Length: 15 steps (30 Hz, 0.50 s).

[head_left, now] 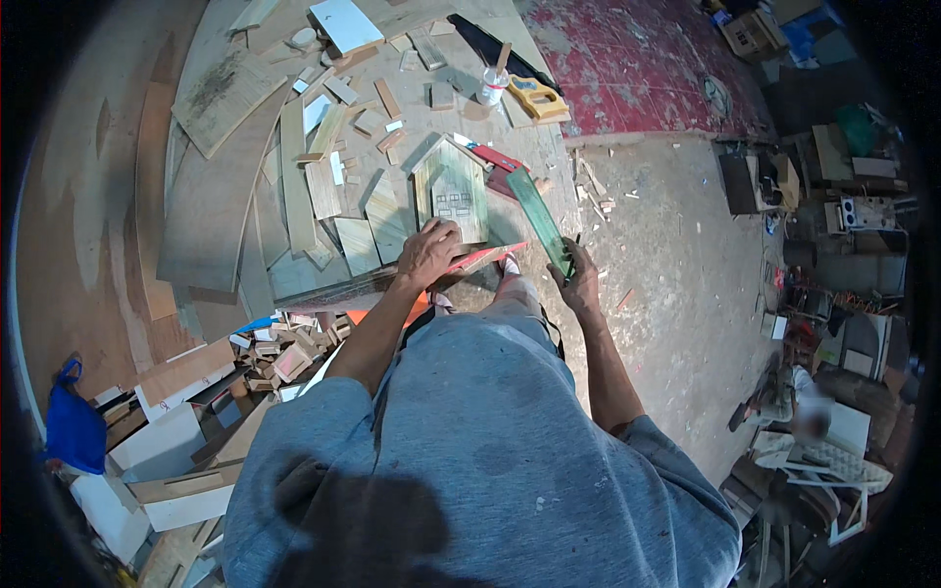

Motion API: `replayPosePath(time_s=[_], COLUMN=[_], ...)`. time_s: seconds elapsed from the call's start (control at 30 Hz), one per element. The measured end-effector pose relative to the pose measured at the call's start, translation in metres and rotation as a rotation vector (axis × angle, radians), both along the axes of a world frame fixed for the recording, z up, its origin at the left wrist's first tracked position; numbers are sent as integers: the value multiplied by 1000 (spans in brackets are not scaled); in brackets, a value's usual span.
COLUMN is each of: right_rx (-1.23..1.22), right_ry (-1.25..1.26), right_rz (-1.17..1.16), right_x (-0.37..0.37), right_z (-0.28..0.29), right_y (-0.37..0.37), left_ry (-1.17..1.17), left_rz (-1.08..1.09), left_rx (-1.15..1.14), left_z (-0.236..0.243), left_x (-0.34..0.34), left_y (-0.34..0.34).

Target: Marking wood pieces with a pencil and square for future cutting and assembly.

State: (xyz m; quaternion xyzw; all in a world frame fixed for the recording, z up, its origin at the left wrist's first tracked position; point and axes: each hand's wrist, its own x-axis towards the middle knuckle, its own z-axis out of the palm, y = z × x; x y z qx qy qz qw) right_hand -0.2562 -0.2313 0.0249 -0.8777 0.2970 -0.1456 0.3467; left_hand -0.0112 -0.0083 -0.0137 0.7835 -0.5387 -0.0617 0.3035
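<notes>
A small house-shaped wooden piece lies near the bench's front edge, with dark window-like lines drawn on its face. My left hand rests at its lower left edge, fingers bent and closed against it. To the right, my right hand grips the near end of a green, see-through ruler, holding it slanted past the bench's edge. A thin dark tip beside those fingers is too small to name. Just beyond the house piece lies a red tool, partly hidden by the ruler's far end.
Wood offcuts and thin boards cover the bench's left and far parts. A handsaw with a yellow handle lies near a white cup holding a stick. Scrap wood piles at lower left, beside a blue bag. Another person sits far right.
</notes>
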Motion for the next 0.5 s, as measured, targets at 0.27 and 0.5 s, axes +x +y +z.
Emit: replayPosePath(time_s=[0.27, 0.5], right_rx=[38, 135], right_ry=[-30, -83], right_rz=[216, 234], right_x=[79, 119], right_z=[10, -35], right_y=[-21, -2], left_ry=[317, 318], left_rz=[604, 643], left_rx=[-219, -140], left_z=[-4, -9], left_x=[-15, 3], left_y=[26, -13])
